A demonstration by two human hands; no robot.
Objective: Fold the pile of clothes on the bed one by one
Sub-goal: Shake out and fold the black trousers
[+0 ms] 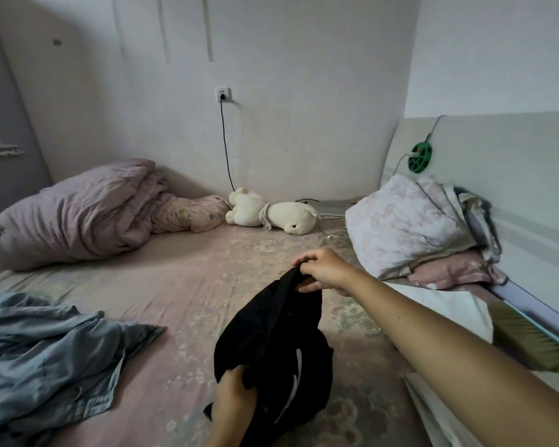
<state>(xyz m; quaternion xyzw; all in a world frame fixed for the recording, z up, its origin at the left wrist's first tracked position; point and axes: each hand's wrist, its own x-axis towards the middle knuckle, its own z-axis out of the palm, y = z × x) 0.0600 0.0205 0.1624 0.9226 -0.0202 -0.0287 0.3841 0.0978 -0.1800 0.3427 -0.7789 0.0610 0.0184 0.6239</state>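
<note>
On the bed [181, 279], a blue-grey shirt [46, 350] lies crumpled at near left. The black garment [271, 343] hangs mid-bed between both hands: right hand [323, 269] pinches its far top edge, left hand [233, 398] grips its near bottom.

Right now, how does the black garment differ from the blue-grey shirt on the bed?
The black garment is held by both hands, the right hand pinching its far edge and the left hand gripping its near part; the blue-grey shirt lies untouched. The black garment is lifted and bunched, while the blue-grey shirt is spread flat and crumpled on the bed. Neither is folded yet.
</note>
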